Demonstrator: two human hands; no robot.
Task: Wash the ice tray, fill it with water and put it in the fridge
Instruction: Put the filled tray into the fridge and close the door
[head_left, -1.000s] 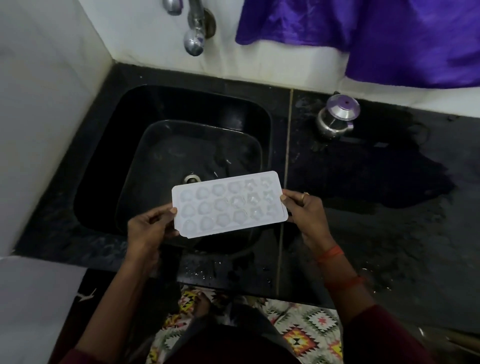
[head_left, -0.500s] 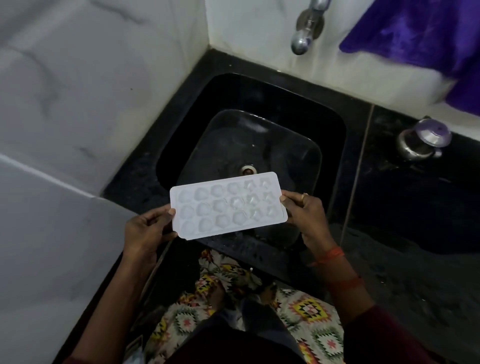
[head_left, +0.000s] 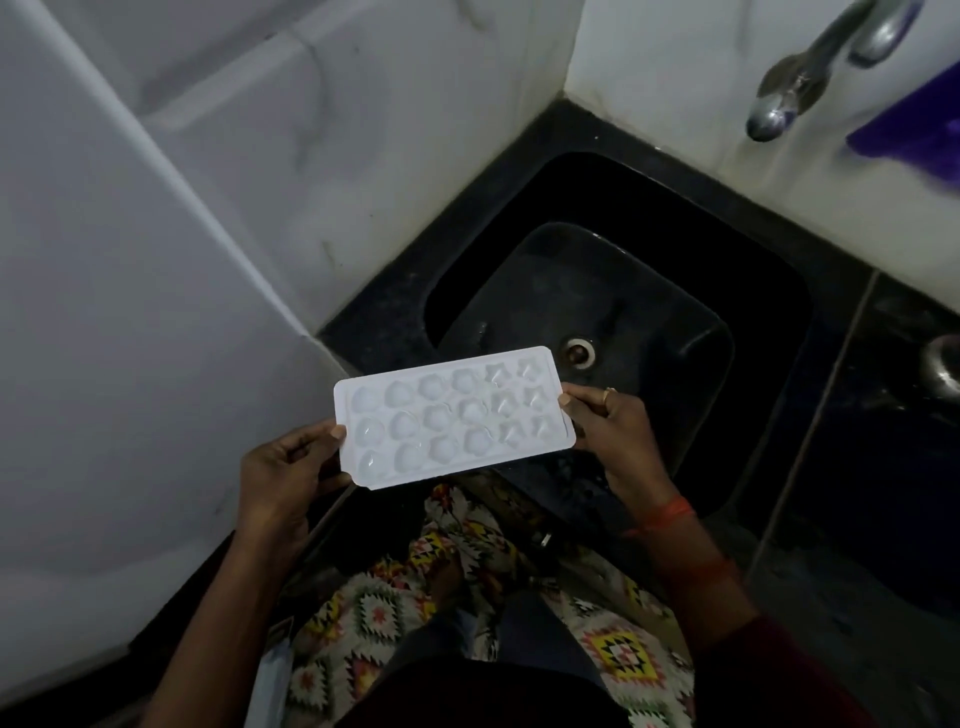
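A white ice tray (head_left: 453, 417) with several shaped cups, holding water, is level in front of me at the near edge of the black sink (head_left: 649, 291). My left hand (head_left: 285, 470) pinches its left short end, thumb on top. My right hand (head_left: 610, 431) pinches its right short end, a ring on one finger. The tray sits partly over the sink's front rim and partly over my patterned clothing.
A metal tap (head_left: 795, 88) juts from the white tiled wall at the upper right, no water running. A white wall or panel (head_left: 130, 312) fills the left. A steel vessel (head_left: 943, 369) and a purple cloth (head_left: 914, 130) sit at the right edge of the black counter (head_left: 883, 467).
The view has swung to the left, so the sink, tap and steel vessel have slid right in frame. Both hands keep the same hold on the level tray.
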